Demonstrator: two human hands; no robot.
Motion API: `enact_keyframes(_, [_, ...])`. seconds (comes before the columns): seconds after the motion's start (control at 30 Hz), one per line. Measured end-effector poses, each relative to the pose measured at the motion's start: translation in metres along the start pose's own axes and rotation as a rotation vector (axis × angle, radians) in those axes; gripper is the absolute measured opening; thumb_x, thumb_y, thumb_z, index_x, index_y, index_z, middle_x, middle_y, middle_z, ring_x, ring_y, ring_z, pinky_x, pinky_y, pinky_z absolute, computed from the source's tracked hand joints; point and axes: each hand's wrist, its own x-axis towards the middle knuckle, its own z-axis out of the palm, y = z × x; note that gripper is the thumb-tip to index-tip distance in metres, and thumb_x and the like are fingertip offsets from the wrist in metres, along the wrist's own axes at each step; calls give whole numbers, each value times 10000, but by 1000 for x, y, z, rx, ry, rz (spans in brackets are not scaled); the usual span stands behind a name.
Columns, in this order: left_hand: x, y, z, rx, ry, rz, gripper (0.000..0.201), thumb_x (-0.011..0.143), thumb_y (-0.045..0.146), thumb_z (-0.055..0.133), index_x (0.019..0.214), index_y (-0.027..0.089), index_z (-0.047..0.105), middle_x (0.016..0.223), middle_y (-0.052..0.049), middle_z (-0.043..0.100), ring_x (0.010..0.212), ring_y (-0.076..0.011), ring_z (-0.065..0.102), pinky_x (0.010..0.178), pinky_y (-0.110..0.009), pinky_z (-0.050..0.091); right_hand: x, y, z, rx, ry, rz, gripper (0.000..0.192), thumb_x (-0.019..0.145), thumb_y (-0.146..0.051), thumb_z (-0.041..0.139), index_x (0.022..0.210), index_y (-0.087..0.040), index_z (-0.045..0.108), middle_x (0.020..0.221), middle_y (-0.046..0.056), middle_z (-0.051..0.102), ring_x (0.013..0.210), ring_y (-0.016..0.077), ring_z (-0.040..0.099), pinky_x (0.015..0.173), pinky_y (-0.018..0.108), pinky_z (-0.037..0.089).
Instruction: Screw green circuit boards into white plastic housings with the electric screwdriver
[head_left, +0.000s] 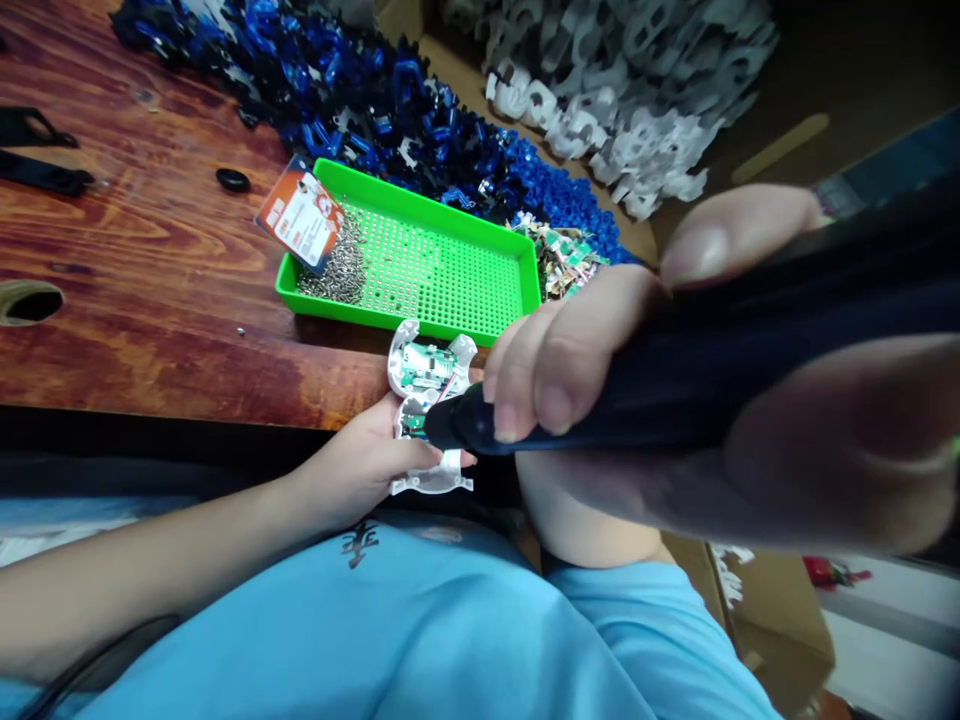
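Two black straps (37,150) lie at the far left edge of the wooden table (150,290), with a small black oval piece (233,180) a little to their right. A round hole (28,301) is cut into the table near its left edge. Further right, a green perforated tray (450,270) sits near the front edge, holding a heap of small screws (337,272) in its left end and an orange-and-white card (301,215) leaning over its left corner. Behind the tray, a pile of blue and black plastic parts (360,90) spreads along the back of the table, and a pile of white plastic parts (622,90) lies further right.

At the table's front edge, just in front of the tray, the left hand (360,465) holds a white plastic shell with a green circuit board (429,385), fingers curled under it and the thumb pressed on its lower part. The right hand (675,400), close to the camera, has its fingers wrapped tight around a dark electric screwdriver (645,390), whose tip rests on the board.
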Motion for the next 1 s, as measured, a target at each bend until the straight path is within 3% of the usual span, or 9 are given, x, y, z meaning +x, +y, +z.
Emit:
enact_keyframes(0.13, [0, -1, 0, 25, 34, -13, 374, 659, 30, 708, 1002, 179, 713, 807, -18, 770, 818, -240, 726, 837, -389, 540, -1, 13, 3, 44, -31, -28, 421, 684, -608, 712, 979, -343, 570, 502, -64, 490, 466, 187, 571, 538, 350, 522])
enact_keyframes(0.33, [1, 0, 3, 32, 17, -1, 332, 620, 65, 772, 932, 165, 719, 828, -23, 766, 865, -247, 710, 853, -385, 522, -5, 23, 12, 133, 53, -83, 362, 703, -622, 682, 868, -321, 569, 521, -48, 471, 447, 177, 514, 492, 348, 483])
enact_keyframes(0.6, [0, 5, 6, 25, -10, 45, 314, 628, 31, 737, 912, 164, 723, 931, -34, 767, 956, -278, 698, 872, -389, 521, -1, 4, -1, 15, -55, 7, 367, 658, -591, 728, 873, -349, 554, 516, -60, 534, 503, 199, 599, 603, 382, 544])
enact_keyframes(0.87, [-2, 3, 1, 29, -19, 22, 299, 650, 141, 825, 928, 172, 717, 868, -23, 767, 816, -205, 718, 765, -306, 560, -1, 14, 7, 40, 2, 15, 440, 631, -615, 741, 917, -344, 546, 492, -71, 502, 457, 204, 573, 538, 364, 511])
enact_keyframes(1.0, [-3, 2, 0, 23, 14, -30, 347, 635, 149, 840, 957, 165, 710, 809, -29, 763, 783, -199, 718, 732, -297, 562, -1, 18, 5, 2, 45, 43, 463, 622, -598, 753, 844, -330, 448, 499, -92, 488, 444, 192, 554, 540, 344, 491])
